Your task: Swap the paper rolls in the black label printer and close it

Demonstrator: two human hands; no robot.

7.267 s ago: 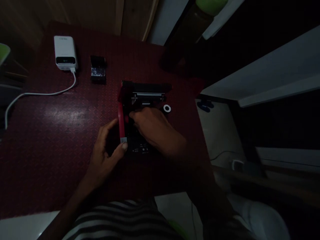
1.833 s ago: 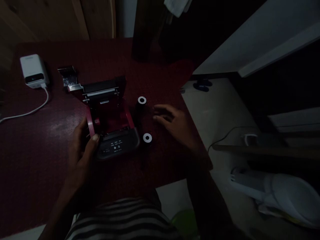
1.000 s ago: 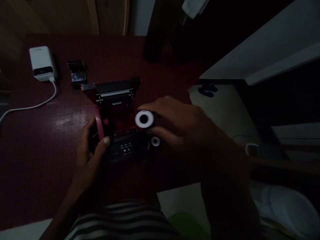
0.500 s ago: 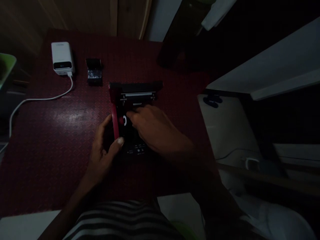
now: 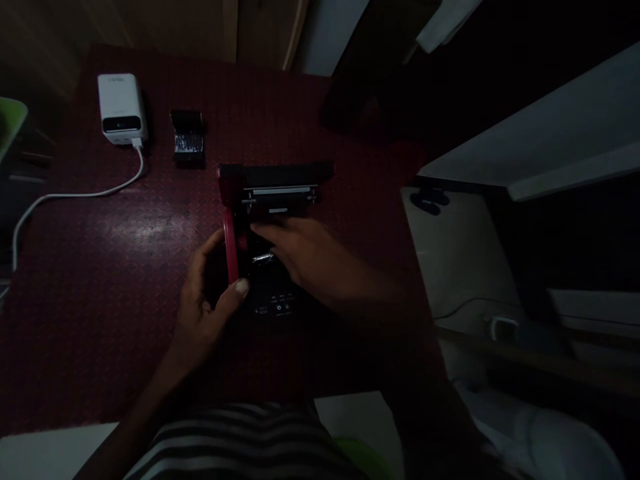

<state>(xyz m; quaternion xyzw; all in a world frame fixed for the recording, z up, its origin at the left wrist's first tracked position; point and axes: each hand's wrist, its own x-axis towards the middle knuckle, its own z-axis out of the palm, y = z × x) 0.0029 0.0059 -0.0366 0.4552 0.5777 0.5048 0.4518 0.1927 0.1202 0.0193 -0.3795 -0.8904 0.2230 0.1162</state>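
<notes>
"What lies nearest, on the person's side of the fingers?"

"Black-and-white striped cloth [image 5: 235, 440]."

"And the left hand [image 5: 200, 313]?"

"It grasps a box-shaped device of red and black plastic [image 5: 270, 287]: thumb on the near left corner, other fingers against the outside of its red side wall [image 5: 231, 247]. White printed symbols show on the black panel to the right of that thumb."

"Is the right hand [image 5: 317, 263] gripping anything?"

"I can't tell. Its fingers reach down into the device's dark hollow, and whatever is under them is hidden. A shiny silvery strip [image 5: 263, 258] shows just on their near side."

"Beyond those fingertips?"

"The device's black lid [image 5: 280, 175], raised, just past them."

"Farther out?"

"A small black piece with a silvery, crinkled middle [image 5: 189, 140], beyond the left fingers on the dark red patterned tabletop [image 5: 100, 287]. Past it to the left, a white rounded power bank [image 5: 120, 103] with a dark display, a thin white cable [image 5: 83, 195] plugged into its near end."

"Off the table?"

"Dark blue slippers [image 5: 429, 200] on the floor, well apart from the right fingers."
</notes>
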